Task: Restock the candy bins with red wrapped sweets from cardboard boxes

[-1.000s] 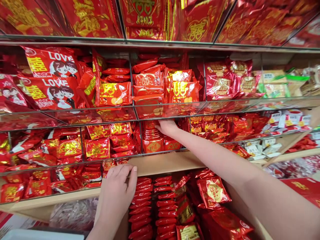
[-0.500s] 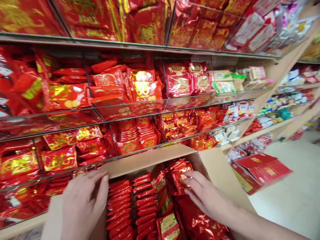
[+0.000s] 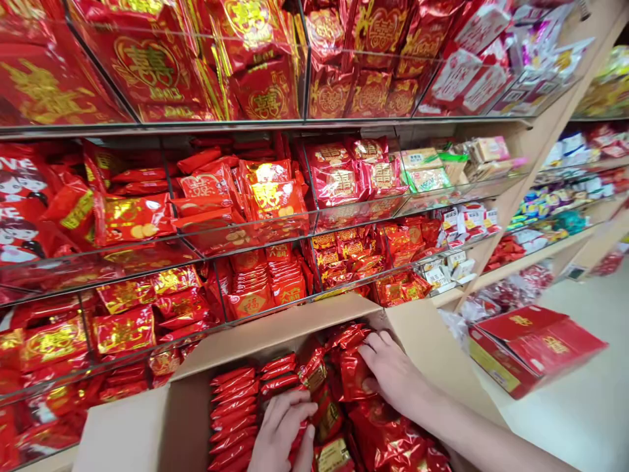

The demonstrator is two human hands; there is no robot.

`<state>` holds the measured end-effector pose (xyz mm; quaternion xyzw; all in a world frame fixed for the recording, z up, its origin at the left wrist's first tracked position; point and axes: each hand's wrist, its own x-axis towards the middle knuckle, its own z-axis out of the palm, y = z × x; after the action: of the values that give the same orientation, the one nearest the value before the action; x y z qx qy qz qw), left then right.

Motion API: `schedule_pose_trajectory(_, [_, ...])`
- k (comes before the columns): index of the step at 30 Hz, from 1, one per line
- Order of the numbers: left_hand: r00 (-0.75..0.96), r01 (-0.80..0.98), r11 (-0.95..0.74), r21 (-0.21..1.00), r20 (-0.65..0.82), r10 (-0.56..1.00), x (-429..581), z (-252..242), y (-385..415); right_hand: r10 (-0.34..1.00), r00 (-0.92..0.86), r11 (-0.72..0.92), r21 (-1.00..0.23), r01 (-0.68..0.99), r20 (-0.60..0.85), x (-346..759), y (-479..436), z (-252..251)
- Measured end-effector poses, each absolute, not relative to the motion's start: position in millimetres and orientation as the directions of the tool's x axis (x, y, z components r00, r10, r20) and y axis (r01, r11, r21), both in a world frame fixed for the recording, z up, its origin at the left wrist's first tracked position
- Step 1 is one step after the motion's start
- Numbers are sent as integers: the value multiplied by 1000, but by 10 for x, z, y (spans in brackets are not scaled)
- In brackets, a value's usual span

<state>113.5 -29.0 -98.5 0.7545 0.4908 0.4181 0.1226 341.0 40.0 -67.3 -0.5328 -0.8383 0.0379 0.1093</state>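
An open cardboard carton (image 3: pixel 142 426) holds stacked rows of shiny red snack packets (image 3: pixel 233 416) and looser red packets on its right side. My left hand (image 3: pixel 285 429) is down inside the carton over the second row, fingers curled, with a bit of red wrapper between thumb and fingers. At the carton's upper right, my right hand (image 3: pixel 396 377) bends its fingers round the edge of a red packet (image 3: pixel 352 370); the fingertips are partly hidden. A packet with a gold label (image 3: pixel 337 455) lies between the two hands.
Shelves with clear dividers (image 3: pixel 236 233) rise just behind the carton, filled with red and gold packets. A red box (image 3: pixel 538 347) sits on the floor (image 3: pixel 580 400) to the right. Further shelving (image 3: pixel 565 239) continues beyond it.
My left hand has moved right from the carton's left edge down onto the packets. My right hand stays at the upper right packets. The view has tilted slightly upward.
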Motion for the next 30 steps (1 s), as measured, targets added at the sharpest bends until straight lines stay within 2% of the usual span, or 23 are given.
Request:
schedule_pose_trajectory(3, [-86, 438, -223, 871, 288, 954, 1273, -1052, -328, 909, -409, 413, -313, 855, 81, 3435, 351, -514])
schedule_pose_trajectory(5, [-178, 216, -77, 973, 116, 977, 1413, -993, -323, 913, -398, 390, -471, 791, 87, 3402, 297, -401])
schedule_pose_trajectory(8, [-203, -139, 116, 983, -143, 969, 1613, -750, -275, 910, -390, 375, -691, 619, 144, 3227, 189, -304])
schedule_pose_trajectory(11, [-280, -327, 199, 924, -296, 913, 1708, -481, -206, 915, -333, 375, -783, 497, 227, 2964, 81, -353])
schedule_pose_trajectory(14, [-383, -330, 163, 930, -290, 877, 1688, -363, -156, 938, -227, 338, -831, 443, 260, 2753, -1, -474])
schedule_pose_trajectory(18, [-347, -258, 158, 953, -244, 906, 1560, -423, -146, 955, -182, 286, -892, 351, 234, 2665, -38, -572])
schedule_pose_trajectory(22, [-322, 120, 78, 990, -35, 946, 1453, -458, -144, 953, -216, 254, -948, 194, 211, 2683, 25, -615])
schedule_pose_trajectory(24, [-293, 237, 31, 971, 41, 955, 1458, -435, -169, 960, -175, 249, -954, 167, 220, 2678, 67, -645])
schedule_pose_trajectory(27, [-261, 213, 0, 977, 57, 964, 1524, -410, -274, 968, -32, 249, -943, 221, 248, 2649, 103, -688])
schedule_pose_trajectory(30, [-217, 170, 48, 984, -10, 976, 1556, -425, -413, 968, 70, 220, -952, 214, 239, 2632, 96, -696])
